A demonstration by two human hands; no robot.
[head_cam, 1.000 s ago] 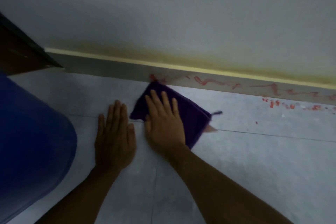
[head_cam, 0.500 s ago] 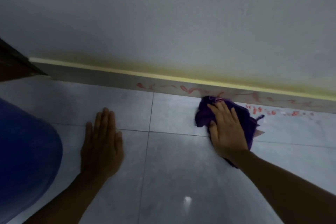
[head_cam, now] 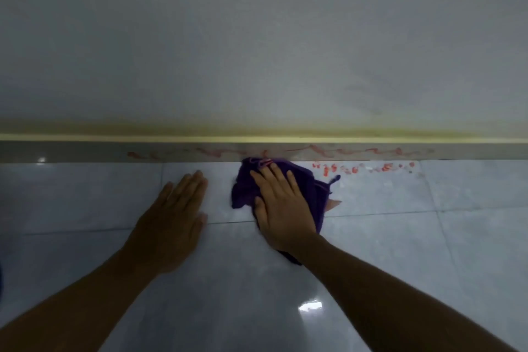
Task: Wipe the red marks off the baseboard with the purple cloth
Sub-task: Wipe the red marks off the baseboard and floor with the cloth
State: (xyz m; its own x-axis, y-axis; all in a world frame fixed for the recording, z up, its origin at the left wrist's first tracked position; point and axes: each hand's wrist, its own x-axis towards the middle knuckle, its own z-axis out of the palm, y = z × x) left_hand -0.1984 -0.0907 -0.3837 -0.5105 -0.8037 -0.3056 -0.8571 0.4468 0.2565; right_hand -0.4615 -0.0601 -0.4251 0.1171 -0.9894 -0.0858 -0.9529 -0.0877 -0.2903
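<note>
Just beyond the fingertips of the right hand (head_cam: 281, 206), a long grey glossy baseboard (head_cam: 85, 151) runs straight across the view from left to right, where the pale wall (head_cam: 257, 37) meets the glossy blue-grey tiled floor (head_cam: 400, 237). Wavy red marks (head_cam: 328, 150) trail along its face, stretching out to both sides of that hand, with the longer and bolder stretch to its right. More red specks (head_cam: 371, 168) dot the floor ahead and to the right of the hand.

The right hand lies flat, fingers spread, pressing down on a crumpled purple cloth (head_cam: 245, 188). The cloth sits under the palm and bunches out past the fingertips, its far edge touching the foot of the baseboard. The left hand (head_cam: 174, 223) is open and flat on the bare floor, holding nothing, just left of the cloth; it seems to be bracing the body.

The right hand is the nearer one to the marks. Because they run lengthwise along the board, the wiping likely needs to travel sideways, with the cloth lifted onto the board's upright face.
</note>
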